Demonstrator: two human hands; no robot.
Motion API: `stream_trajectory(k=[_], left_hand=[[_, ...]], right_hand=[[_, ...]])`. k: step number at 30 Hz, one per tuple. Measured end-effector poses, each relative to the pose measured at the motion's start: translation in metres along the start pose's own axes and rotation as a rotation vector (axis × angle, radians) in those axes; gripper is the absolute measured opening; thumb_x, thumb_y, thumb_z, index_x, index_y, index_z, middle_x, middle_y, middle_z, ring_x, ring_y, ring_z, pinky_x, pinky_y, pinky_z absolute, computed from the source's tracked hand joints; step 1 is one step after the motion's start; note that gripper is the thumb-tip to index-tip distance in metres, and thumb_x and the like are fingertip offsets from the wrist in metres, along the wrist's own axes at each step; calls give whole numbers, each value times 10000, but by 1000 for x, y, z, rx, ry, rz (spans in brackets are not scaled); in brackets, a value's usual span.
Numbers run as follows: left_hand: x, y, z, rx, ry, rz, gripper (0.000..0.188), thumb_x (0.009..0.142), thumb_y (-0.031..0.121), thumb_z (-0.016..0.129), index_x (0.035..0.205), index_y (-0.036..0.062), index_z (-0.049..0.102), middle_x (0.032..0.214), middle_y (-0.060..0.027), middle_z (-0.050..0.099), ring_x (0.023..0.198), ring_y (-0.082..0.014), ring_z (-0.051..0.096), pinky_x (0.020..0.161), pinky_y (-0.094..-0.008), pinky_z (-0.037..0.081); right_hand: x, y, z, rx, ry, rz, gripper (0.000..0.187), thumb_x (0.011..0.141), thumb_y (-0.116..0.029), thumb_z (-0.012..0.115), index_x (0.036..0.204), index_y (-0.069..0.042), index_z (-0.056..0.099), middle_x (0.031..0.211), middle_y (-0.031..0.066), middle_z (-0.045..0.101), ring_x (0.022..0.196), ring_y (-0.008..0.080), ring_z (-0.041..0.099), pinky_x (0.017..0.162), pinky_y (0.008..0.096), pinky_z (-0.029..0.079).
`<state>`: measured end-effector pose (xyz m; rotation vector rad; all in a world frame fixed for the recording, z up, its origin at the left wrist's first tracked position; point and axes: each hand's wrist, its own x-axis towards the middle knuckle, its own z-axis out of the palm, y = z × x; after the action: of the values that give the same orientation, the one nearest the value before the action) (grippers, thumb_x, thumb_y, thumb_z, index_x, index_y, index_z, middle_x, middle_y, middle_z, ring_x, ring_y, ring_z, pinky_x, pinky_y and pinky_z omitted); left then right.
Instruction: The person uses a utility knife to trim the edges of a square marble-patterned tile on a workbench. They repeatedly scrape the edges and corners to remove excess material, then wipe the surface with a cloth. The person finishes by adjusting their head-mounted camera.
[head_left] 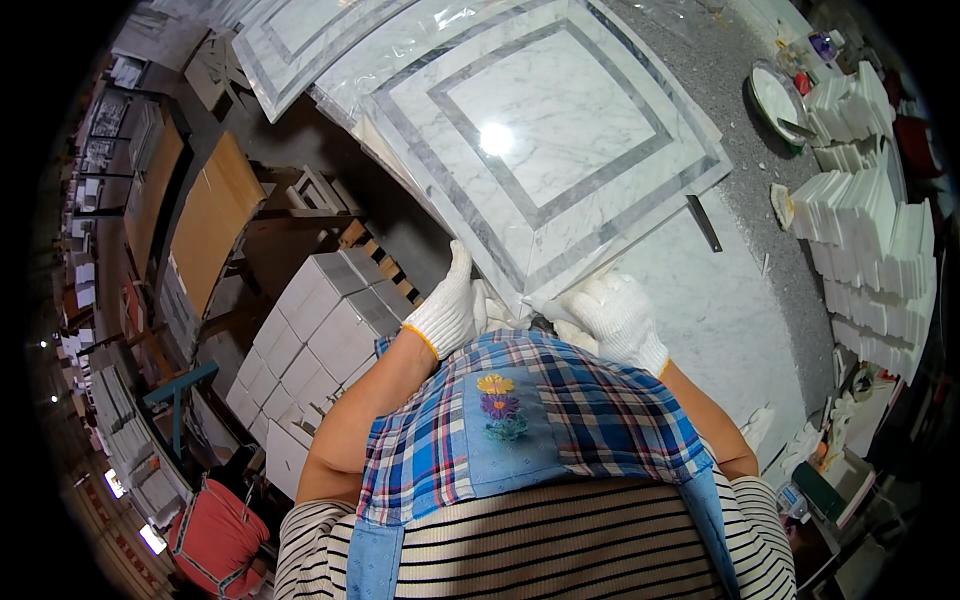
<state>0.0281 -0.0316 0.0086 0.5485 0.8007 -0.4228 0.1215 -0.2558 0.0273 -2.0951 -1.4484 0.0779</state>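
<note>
A white marble panel (570,100) with grey inlaid bands lies in front of me, one corner pointing at my body. My left hand (447,305), in a white knitted glove, is at the left edge beside that corner. Its thumb points up along the edge and its fingers curl in toward the panel, partly hidden. On the right side of the corner, my right hand (617,315), gloved the same way, is closed against the near edge. What its curled fingers hold is hidden. Whitish material bunches between the hands, too unclear to name.
A dark flat metal strip (704,223) lies right of the panel. Farther right are a white bowl (777,100) and stacked white tiles (865,235). Another banded panel (290,55) is at upper left. Stacked boxes (305,335) stand at left, beyond the table edge.
</note>
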Motion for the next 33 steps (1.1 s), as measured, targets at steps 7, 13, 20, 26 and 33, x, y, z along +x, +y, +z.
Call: stream_trajectory(k=[7,13,20,26,33], left_hand=[[-3,3,2,19,-1,-40,922,950,754,210,1585,86,176,1561,-249,318,1331,-372,484,907,-401,581],[-3,3,2,21,-1,-31,924,949,756,214,1579,81,207,1540,-239,363,1307,-362,511,897,-394,582],[-1,2,1,-10,19,-45,927,944,763,231,1579,89,209,1541,-226,371,1307,-364,513,899,-430,581],[0,2,-2,-45,6,-79,925,943,763,231,1581,94,200,1556,-213,352,1324,-361,497,918,-446,572],[1,2,-3,-15,12,-58,919,946,760,222,1585,101,180,1578,-203,316,1374,-366,446,995,-474,530]], right_hand=[[0,0,0,10,5,1,245,821,-357,681,837,-113,658,732,92,580,689,285,581,656,410,443],[3,-2,-3,-6,-10,-22,236,843,-351,666,837,-116,654,740,85,581,693,282,574,669,401,437],[4,-1,-2,-5,0,-47,232,843,-345,666,859,-114,659,738,79,573,694,280,566,665,404,432],[7,-2,-6,-12,-23,-54,205,826,-311,671,869,-110,662,741,79,576,701,283,570,667,408,436],[8,-2,-7,-17,-36,-64,222,822,-326,676,872,-110,667,751,83,596,716,284,583,679,411,450]])
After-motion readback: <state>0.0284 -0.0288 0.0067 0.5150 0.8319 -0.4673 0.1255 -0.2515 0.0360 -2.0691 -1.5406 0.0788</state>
